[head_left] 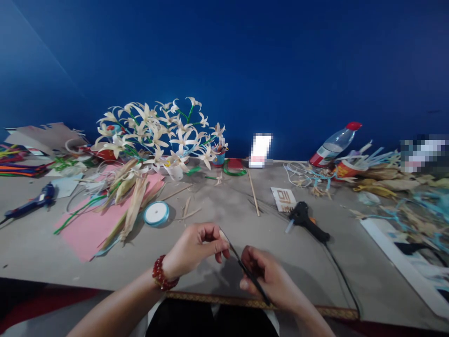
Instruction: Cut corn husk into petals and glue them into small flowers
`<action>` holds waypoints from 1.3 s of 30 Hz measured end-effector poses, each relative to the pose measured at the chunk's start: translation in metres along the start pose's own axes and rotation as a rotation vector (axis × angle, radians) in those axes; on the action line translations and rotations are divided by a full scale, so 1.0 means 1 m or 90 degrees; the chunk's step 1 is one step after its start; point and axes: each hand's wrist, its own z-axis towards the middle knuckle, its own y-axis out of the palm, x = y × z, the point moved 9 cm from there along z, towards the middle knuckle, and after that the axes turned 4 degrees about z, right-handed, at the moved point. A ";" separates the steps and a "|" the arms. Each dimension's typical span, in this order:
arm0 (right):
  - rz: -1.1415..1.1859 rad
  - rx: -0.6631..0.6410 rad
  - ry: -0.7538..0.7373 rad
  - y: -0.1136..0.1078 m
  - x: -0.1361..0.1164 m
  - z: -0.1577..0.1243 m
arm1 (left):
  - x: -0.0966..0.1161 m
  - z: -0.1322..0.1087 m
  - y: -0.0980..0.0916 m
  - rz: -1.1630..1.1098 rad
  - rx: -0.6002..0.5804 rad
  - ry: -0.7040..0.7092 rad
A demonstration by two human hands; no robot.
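My left hand [201, 248], with a red beaded bracelet at the wrist, pinches a small pale strip [223, 235] between thumb and fingers. My right hand [264, 274] is closed around a long, slender dark tool [250, 276]. The tool slants up and left, its thin tip meeting the pale strip at my left fingertips. It is seen edge-on, so I cannot tell whether it is scissors or tweezers. Both hands are above the front edge of the grey table [196, 276]. Left of them lies a roll of light blue ribbon [156, 214].
Behind stand white husk-like flowers [157, 131]. Dried husks [133, 210] lie on pink paper [82, 231] at left. A blue glue gun [42, 199], a black glue gun [305, 220] with its cord, a thin stick [254, 194] and a tilted bottle [331, 145] surround the work area.
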 end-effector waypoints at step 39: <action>-0.006 0.008 0.024 0.000 0.007 0.002 | 0.003 -0.001 0.002 0.036 -0.048 0.004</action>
